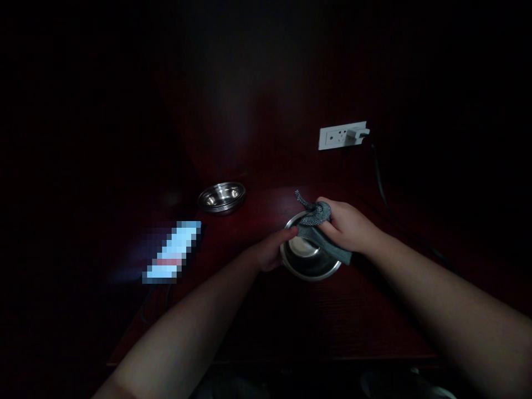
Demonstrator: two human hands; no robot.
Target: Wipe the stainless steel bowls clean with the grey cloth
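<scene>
A shiny metal bowl [315, 271] is held up off the dark red table, its inside turned toward me. My left hand [274, 250] grips the bowl's left rim, with the thumb over the edge and the other fingers mostly hidden beneath. My right hand [343, 221] is closed on a grey-green cloth [324, 244], pressed at the bowl's upper right rim. Part of the cloth bunches up above the thumb, and a patterned end sticks out to the upper left. The right fingertips are covered by the cloth.
Several stacked metal bowls [222, 198] stand at the back left. A lit phone [173, 252], its screen blurred out, lies left of my arm with a cable. On the back wall a white socket [336, 137] holds a charger [357, 133], its dark cord [379, 176] trailing right.
</scene>
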